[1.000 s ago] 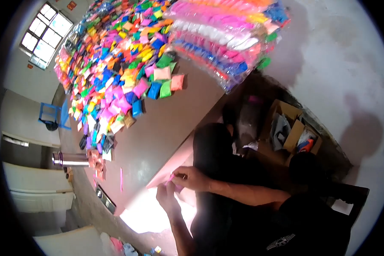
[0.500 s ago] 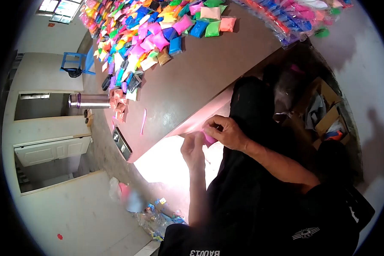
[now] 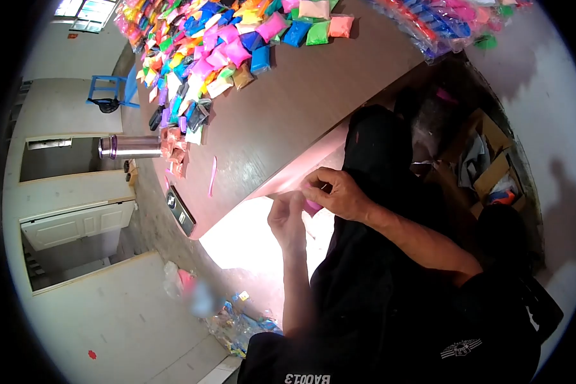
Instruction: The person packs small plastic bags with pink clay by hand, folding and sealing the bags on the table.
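Note:
Both my hands meet just past the table's near edge, above a brightly lit patch. My right hand (image 3: 340, 194) is closed, its thumb and fingers pinching a small pink packet (image 3: 313, 207) that shows below the fingertips. My left hand (image 3: 288, 216) is closed too, its fingertips pressed together at the packet's left edge and close to the right fingertips. Most of the packet is hidden by the fingers. On the table (image 3: 269, 121) nearby lie a thin pink stick-like tool (image 3: 212, 176) and a dark flat phone-like thing (image 3: 181, 212).
Many colourful packets (image 3: 237, 52) cover the table's far left. A steel flask (image 3: 131, 147) stands beside brownish packets (image 3: 173, 151). More bagged packets (image 3: 438, 25) lie at the far right. An open cardboard box (image 3: 493, 157) sits on the floor at right; plastic wrappers (image 3: 240, 326) lie at lower left.
The view has shifted slightly, so the table's things sit a little further left and lower or higher. My hands keep nearly the same pinching pose at the pink packet.

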`<move>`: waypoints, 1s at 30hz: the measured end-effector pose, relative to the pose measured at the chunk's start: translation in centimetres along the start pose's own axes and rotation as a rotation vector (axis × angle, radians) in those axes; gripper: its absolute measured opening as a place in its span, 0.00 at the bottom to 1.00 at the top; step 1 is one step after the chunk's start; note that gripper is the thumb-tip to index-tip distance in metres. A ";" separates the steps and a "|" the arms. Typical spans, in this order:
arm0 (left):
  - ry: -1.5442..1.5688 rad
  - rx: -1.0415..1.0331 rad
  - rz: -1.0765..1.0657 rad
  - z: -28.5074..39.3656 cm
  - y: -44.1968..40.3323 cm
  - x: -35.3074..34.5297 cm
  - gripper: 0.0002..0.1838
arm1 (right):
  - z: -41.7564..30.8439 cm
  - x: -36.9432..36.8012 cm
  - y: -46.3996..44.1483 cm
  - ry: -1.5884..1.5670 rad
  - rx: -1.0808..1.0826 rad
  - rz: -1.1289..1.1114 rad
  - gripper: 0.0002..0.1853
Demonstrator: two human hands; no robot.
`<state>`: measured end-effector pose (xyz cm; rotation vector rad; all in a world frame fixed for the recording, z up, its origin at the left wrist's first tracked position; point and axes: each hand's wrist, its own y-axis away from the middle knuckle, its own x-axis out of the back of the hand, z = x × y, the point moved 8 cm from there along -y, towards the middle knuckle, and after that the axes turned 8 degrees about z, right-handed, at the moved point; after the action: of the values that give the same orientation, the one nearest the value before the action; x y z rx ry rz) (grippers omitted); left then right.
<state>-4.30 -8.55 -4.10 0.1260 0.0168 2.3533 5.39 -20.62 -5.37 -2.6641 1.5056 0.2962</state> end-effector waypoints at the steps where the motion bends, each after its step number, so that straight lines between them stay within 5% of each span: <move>1: 0.000 0.001 0.000 -0.2 0.0 0.1 0.10 | -0.1 0.1 0.0 0.000 -0.001 0.000 0.09; 22: -0.005 0.101 -0.006 -1.7 -0.1 0.4 0.12 | 0.0 0.0 0.2 -0.142 -0.008 0.016 0.14; 30: -0.096 -0.031 -0.011 -0.2 -0.3 0.4 0.13 | -0.4 -0.3 0.2 -0.061 -0.004 -0.059 0.15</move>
<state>-4.35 -8.08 -4.28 0.2231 -0.0660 2.3325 5.14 -20.51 -4.89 -2.6714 1.4075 0.3736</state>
